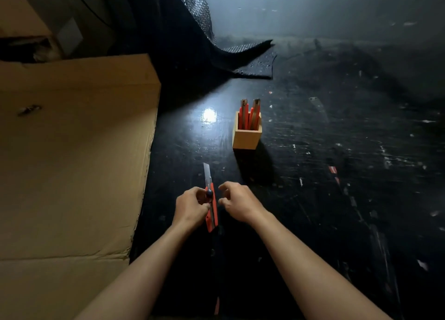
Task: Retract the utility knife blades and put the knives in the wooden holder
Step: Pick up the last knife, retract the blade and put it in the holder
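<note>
A red utility knife (212,217) lies along the dark table, its steel blade (207,174) extended and pointing away from me. My left hand (191,205) grips the knife's body, fingers at the black slider knob (209,193). My right hand (237,201) hovers just right of the knife with curled, parted fingers and holds nothing. Farther off, the square wooden holder (246,136) stands upright with two red knives (249,114) in it, their tips sticking up.
A large flat cardboard sheet (72,151) covers the left side, its edge close to my left hand. A black bubble-textured sheet (240,62) drapes onto the table at the back. The dark, scuffed table (349,175) stretches to the right.
</note>
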A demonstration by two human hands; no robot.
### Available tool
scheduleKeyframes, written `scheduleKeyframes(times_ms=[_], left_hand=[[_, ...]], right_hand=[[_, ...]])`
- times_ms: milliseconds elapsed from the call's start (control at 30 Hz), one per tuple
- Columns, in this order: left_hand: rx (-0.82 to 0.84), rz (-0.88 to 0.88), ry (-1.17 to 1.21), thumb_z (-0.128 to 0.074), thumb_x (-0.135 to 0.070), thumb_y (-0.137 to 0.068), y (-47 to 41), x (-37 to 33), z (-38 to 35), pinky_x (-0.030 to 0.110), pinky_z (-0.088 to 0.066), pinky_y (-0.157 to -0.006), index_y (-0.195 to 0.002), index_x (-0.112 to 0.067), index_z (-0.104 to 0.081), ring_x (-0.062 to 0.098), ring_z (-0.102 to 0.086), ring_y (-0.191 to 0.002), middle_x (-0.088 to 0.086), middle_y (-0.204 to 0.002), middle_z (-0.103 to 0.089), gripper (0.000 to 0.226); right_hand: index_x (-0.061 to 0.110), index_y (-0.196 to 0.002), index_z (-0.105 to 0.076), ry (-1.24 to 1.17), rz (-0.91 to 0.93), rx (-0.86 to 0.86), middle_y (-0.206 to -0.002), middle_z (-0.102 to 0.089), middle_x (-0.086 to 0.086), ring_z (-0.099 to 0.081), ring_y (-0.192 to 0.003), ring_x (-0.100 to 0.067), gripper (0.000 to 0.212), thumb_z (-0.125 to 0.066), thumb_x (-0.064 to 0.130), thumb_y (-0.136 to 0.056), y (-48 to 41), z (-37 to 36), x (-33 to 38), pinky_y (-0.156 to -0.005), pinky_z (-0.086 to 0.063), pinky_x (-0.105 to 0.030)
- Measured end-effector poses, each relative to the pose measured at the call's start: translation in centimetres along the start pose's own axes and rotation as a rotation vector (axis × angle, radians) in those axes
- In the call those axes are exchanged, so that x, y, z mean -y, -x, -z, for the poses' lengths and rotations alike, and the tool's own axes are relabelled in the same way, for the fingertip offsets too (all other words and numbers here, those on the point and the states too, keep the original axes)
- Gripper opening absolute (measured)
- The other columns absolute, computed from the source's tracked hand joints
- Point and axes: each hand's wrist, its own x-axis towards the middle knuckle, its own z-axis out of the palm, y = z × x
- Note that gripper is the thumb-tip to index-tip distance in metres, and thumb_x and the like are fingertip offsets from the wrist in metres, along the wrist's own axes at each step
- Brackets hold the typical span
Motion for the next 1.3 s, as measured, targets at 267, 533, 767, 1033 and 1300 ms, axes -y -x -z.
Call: scheduleKeyframes(times_ms=[267, 533, 767, 1033, 1300], left_hand=[[-0.007, 0.154, 0.309, -0.079, 0.0, -0.073, 1.2, 1.7, -2.0, 0.027, -0.059, -0.084, -0.105, -0.021, -0.075, 0.011, -0.075, -0.089, -0.003, -0.095, -0.079, 0.039], [0.091, 0.118, 0.583, -0.062, 0.018, -0.082, 2.4, 0.7, -2.3, 0.031, -0.063, -0.074, -0.114, -0.012, -0.075, 0.026, -0.077, -0.098, 0.012, -0.108, -0.079, 0.046], [0.165, -0.083, 0.662, -0.066, 0.012, -0.088, 3.5, -4.6, 0.5, 0.046, -0.066, -0.079, -0.116, -0.019, -0.07, 0.027, -0.074, -0.108, 0.007, -0.114, -0.076, 0.042], [0.277, -0.32, 0.786, -0.066, 0.02, -0.083, 5.8, -13.5, 5.3, 0.033, -0.066, -0.068, -0.118, -0.009, -0.066, 0.027, -0.077, -0.085, 0.021, -0.118, -0.073, 0.045], [0.285, -0.544, 0.803, -0.064, 0.018, -0.087, 9.0, -19.6, 10.5, 0.036, -0.065, -0.073, -0.126, -0.013, -0.069, 0.031, -0.078, -0.089, 0.013, -0.112, -0.08, 0.051]], right_hand=[[0.027, -0.115, -0.074, -0.268, -0.106, -0.01, -0.099, -0.079, 0.007, -0.072, -0.09, -0.007, 0.034, -0.077, 0.017, -0.082, 1.5, -4.0, -1.0, -0.073, -0.056, -0.022], [0.028, -0.104, -0.076, -0.439, -0.09, -0.083, -0.088, -0.079, 0.006, -0.076, -0.078, -0.007, 0.032, -0.075, 0.007, -0.081, 3.4, -1.9, -0.9, -0.07, -0.062, -0.028], [0.023, -0.112, -0.068, -0.57, 0.061, -0.233, -0.099, -0.075, 0.002, -0.073, -0.095, -0.012, 0.031, -0.075, 0.006, -0.087, 5.2, 3.5, 0.1, -0.082, -0.064, -0.036], [0.014, -0.112, -0.068, -0.653, 0.28, -0.391, -0.098, -0.078, -0.009, -0.077, -0.092, -0.02, 0.032, -0.073, -0.004, -0.086, 8.7, 12.1, 3.5, -0.081, -0.064, -0.038], [0.023, -0.13, -0.06, -0.523, 0.435, -0.532, -0.097, -0.078, -0.004, -0.078, -0.086, -0.017, 0.048, -0.08, 0.013, -0.088, 11.8, 19.3, 8.3, -0.079, -0.066, -0.041]])
